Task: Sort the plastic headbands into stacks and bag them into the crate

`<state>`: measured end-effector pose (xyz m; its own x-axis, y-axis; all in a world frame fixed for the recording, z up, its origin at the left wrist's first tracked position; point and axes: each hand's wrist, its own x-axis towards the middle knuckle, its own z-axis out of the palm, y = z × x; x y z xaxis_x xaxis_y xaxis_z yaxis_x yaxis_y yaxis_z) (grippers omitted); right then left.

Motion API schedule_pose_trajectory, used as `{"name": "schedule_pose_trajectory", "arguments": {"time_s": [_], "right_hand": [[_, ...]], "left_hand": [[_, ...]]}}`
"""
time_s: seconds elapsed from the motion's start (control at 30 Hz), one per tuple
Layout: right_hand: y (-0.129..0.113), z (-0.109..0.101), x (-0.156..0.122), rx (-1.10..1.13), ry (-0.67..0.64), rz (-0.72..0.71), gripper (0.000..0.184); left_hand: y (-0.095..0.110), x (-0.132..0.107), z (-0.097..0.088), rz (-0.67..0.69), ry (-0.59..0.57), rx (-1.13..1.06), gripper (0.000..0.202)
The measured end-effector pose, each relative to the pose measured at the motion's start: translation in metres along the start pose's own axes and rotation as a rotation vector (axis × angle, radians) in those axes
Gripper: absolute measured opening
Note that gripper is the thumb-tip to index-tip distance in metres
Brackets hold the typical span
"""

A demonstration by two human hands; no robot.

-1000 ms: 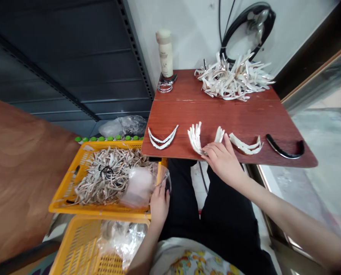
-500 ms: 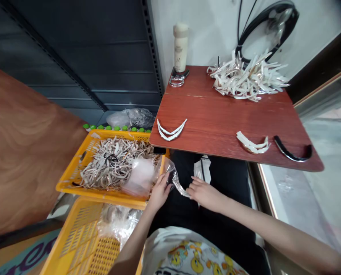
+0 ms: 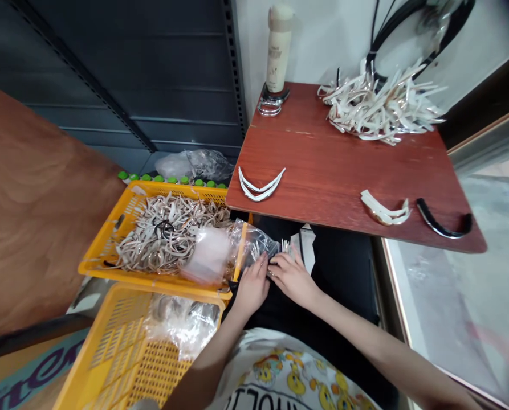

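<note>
My left hand (image 3: pixel 253 287) is closed at the mouth of a clear plastic bag (image 3: pixel 260 234), above my dark-clothed lap. White strip ends (image 3: pixel 255 250) show in the bag just beyond its fingertips. My right hand (image 3: pixel 294 279) is beside it, nearly touching, with bent fingers closed around a small bundle of curved white strips; other strip ends (image 3: pixel 285 246) stick up past these fingers. The middle of the bundle is hidden by both hands. A white paper-like piece (image 3: pixel 308 247) lies behind my right hand.
A red-brown board (image 3: pixel 322 159) carries a heap of white strips (image 3: pixel 382 108), a bottle (image 3: pixel 279 48), curved white pieces (image 3: pixel 260 191) and a black curved piece (image 3: pixel 444 222). On the left, one yellow crate (image 3: pixel 104 239) holds many strips; another yellow crate (image 3: pixel 96 347) holds clear plastic bags (image 3: pixel 186 322).
My right hand has moved left, up against my left hand. The strip bundle, earlier stretched between the hands, is now partly inside the bag. The view has shifted slightly.
</note>
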<state>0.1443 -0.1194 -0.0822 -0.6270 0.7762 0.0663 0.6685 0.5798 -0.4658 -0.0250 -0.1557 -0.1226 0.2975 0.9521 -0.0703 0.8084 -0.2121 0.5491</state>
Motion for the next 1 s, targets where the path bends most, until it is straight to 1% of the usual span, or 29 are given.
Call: {"name": "schedule_pose_trajectory", "arguments": {"time_s": [0.03, 0.07, 0.1, 0.13, 0.17, 0.2, 0.23, 0.27, 0.3, 0.33, 0.37, 0.47, 0.5, 0.53, 0.57, 0.63, 0.7, 0.73, 0.77, 0.8, 0.9, 0.93, 1.0], "right_hand": [[0.004, 0.002, -0.005, 0.091, 0.096, 0.086, 0.022], [0.009, 0.004, -0.010, 0.194, 0.196, 0.207, 0.025], [0.015, 0.006, -0.013, 0.316, 0.279, 0.355, 0.030], [0.020, 0.008, -0.015, 0.461, 0.319, 0.517, 0.035], [0.026, 0.009, -0.014, 0.637, 0.303, 0.664, 0.039], [0.031, 0.010, -0.011, 0.824, 0.239, 0.773, 0.041], [0.035, 0.012, -0.007, 0.995, 0.154, 0.835, 0.043], [0.037, 0.013, -0.002, 1.131, 0.074, 0.861, 0.046], [0.036, 0.015, 0.003, 1.218, 0.024, 0.866, 0.049], [0.033, 0.017, 0.007, 1.258, 0.015, 0.864, 0.052], [0.028, 0.018, 0.010, 1.262, 0.040, 0.864, 0.054], [0.001, 0.021, 0.010, 1.225, 0.156, 0.875, 0.051], [-0.009, 0.020, 0.008, 1.202, 0.152, 0.849, 0.049], [-0.018, 0.018, 0.004, 1.160, 0.113, 0.802, 0.047], [-0.025, 0.015, 0.001, 1.088, 0.054, 0.744, 0.044], [-0.031, 0.006, -0.005, 0.850, -0.051, 0.625, 0.039], [-0.028, -0.004, -0.008, 0.593, -0.068, 0.535, 0.034], [-0.024, -0.009, -0.009, 0.515, -0.058, 0.494, 0.035], [-0.020, -0.013, -0.008, 0.493, -0.057, 0.449, 0.037], [-0.017, -0.016, -0.008, 0.529, -0.068, 0.407, 0.038], [-0.018, -0.026, -0.006, 0.806, -0.080, 0.344, 0.041], [-0.023, -0.030, -0.006, 0.887, -0.055, 0.338, 0.041], [-0.034, -0.037, -0.005, 0.987, 0.033, 0.340, 0.040]], "left_hand": [[-0.001, 0.001, 0.000, 0.004, -0.003, -0.005, 0.070], [-0.002, 0.002, 0.000, 0.008, -0.006, -0.011, 0.069], [-0.003, 0.003, -0.001, 0.010, -0.008, -0.017, 0.069], [-0.003, 0.004, -0.002, 0.012, -0.010, -0.025, 0.068], [-0.003, 0.005, -0.003, 0.012, -0.012, -0.035, 0.068], [-0.002, 0.006, -0.004, 0.013, -0.014, -0.045, 0.067], [-0.002, 0.007, -0.005, 0.012, -0.018, -0.058, 0.067], [-0.002, 0.007, -0.007, 0.012, -0.021, -0.072, 0.066], [-0.002, 0.007, -0.008, 0.010, -0.024, -0.088, 0.066], [-0.002, 0.007, -0.010, 0.007, -0.024, -0.106, 0.066], [-0.002, 0.005, -0.013, 0.001, -0.021, -0.126, 0.067], [0.001, -0.001, -0.020, -0.028, 0.018, -0.191, 0.067], [0.002, -0.004, -0.022, -0.042, 0.036, -0.209, 0.066], [0.004, -0.006, -0.024, -0.056, 0.054, -0.222, 0.064], [0.006, -0.008, -0.025, -0.070, 0.068, -0.237, 0.062], [0.009, -0.010, -0.028, -0.095, 0.090, -0.284, 0.056], [0.010, -0.010, -0.032, -0.118, 0.117, -0.340, 0.055], [0.010, -0.010, -0.035, -0.128, 0.129, -0.363, 0.055], [0.011, -0.009, -0.039, -0.137, 0.137, -0.376, 0.056], [0.011, -0.009, -0.044, -0.144, 0.140, -0.378, 0.057], [0.019, -0.012, -0.068, -0.133, 0.136, -0.342, 0.061], [0.024, -0.014, -0.078, -0.116, 0.143, -0.311, 0.062], [0.034, -0.019, -0.097, -0.078, 0.168, -0.231, 0.065]]}}
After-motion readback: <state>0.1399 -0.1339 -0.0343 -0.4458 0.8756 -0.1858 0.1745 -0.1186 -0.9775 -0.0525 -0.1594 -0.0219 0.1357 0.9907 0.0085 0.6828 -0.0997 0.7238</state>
